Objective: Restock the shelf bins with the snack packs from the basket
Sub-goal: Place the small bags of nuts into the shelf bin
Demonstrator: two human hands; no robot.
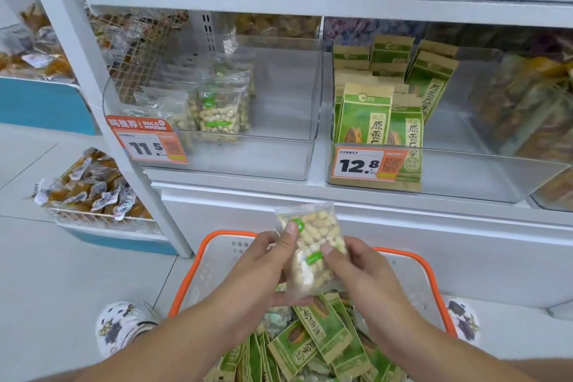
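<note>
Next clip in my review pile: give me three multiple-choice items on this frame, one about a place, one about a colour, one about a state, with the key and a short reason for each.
1. Where is the clear peanut pack that both hands hold?
A. above the basket
B. inside the left bin
C. on the floor

2. What colour is the basket rim?
A. blue
B. orange
C. black

3. How full is the left bin, tagged 11.5?
A. packed to the brim
B. completely bare
C. a few peanut packs, much free room

Key:
1 A, the left hand and right hand pinch it over the basket, below the shelf.
2 B, the rim shows orange round the white walls.
3 C, only a few packs stand at its left.
</note>
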